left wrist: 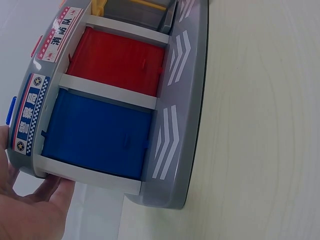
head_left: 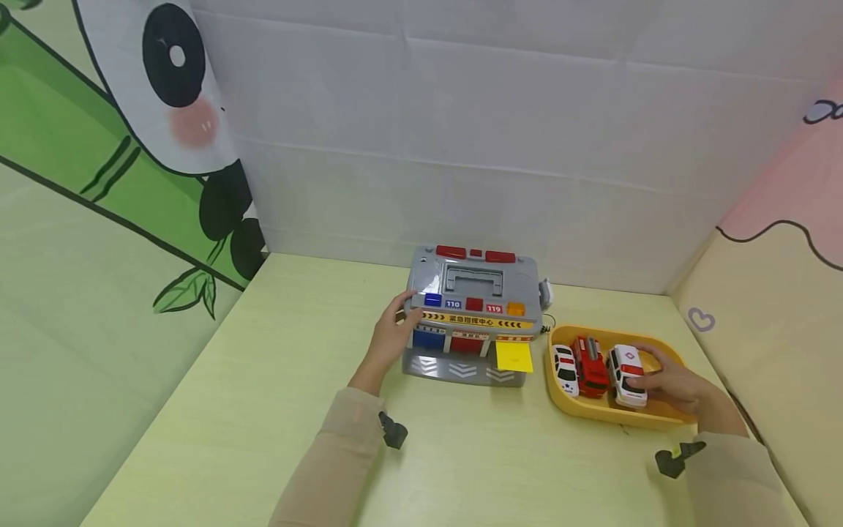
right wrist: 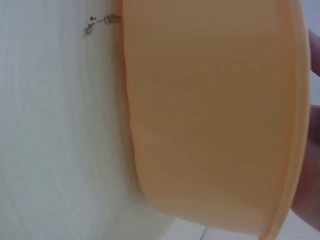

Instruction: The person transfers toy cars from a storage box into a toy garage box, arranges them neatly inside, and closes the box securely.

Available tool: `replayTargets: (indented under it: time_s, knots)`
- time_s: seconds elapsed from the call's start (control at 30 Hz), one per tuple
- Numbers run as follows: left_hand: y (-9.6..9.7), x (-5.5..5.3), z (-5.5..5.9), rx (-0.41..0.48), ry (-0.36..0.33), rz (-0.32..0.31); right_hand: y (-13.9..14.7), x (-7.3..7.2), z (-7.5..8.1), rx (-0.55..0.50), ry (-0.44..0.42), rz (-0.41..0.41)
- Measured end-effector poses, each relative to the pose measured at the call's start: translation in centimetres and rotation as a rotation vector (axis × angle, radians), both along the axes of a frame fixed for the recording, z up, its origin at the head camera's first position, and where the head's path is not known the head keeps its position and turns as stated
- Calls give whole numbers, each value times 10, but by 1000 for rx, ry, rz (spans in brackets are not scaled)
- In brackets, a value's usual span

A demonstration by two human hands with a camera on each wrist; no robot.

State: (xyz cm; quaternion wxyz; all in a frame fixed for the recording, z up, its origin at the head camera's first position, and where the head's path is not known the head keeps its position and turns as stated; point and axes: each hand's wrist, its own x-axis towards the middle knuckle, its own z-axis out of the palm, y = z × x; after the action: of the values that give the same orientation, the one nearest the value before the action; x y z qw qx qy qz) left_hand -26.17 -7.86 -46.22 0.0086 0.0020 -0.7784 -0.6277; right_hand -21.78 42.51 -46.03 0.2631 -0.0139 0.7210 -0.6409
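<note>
My left hand (head_left: 388,333) grips the left end of a grey toy rescue station (head_left: 477,320), with fingertips on its top edge. In the left wrist view the station's blue door (left wrist: 97,135) and red door (left wrist: 117,62) are closed. A yellow door (head_left: 514,357) at its right end sticks out, raised. Over a yellow tray (head_left: 593,411), my right hand (head_left: 675,382) holds a white toy ambulance (head_left: 628,375), thumb and fingers on its right side. Left of it lie a red toy fire truck (head_left: 590,368) and a white toy police car (head_left: 566,372). The tray wall mostly hides this hand in the right wrist view.
The light wooden table (head_left: 263,410) meets a white cloth backdrop (head_left: 428,161) behind the station. A printed side panel (head_left: 777,307) runs close along the right of the tray. A grey piece (head_left: 546,293) juts from the station's right side, with a dark coiled cord below.
</note>
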Motion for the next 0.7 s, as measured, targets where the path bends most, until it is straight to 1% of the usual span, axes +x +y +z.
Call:
replayTargets:
  time_s: [0.23,0.4,0.6,0.7]
  knots:
    - [0,1,1,4,-3,1,5,3,6,-70,68,44]
    - [0,1,2,2,-2,6,2,6,12,-60,71,42]
    - [-1,1,0,5,21,1,-6,10,23,-37,89,41]
    - [0,0,-1,1,27,5,-10,13,27,-44,94,44]
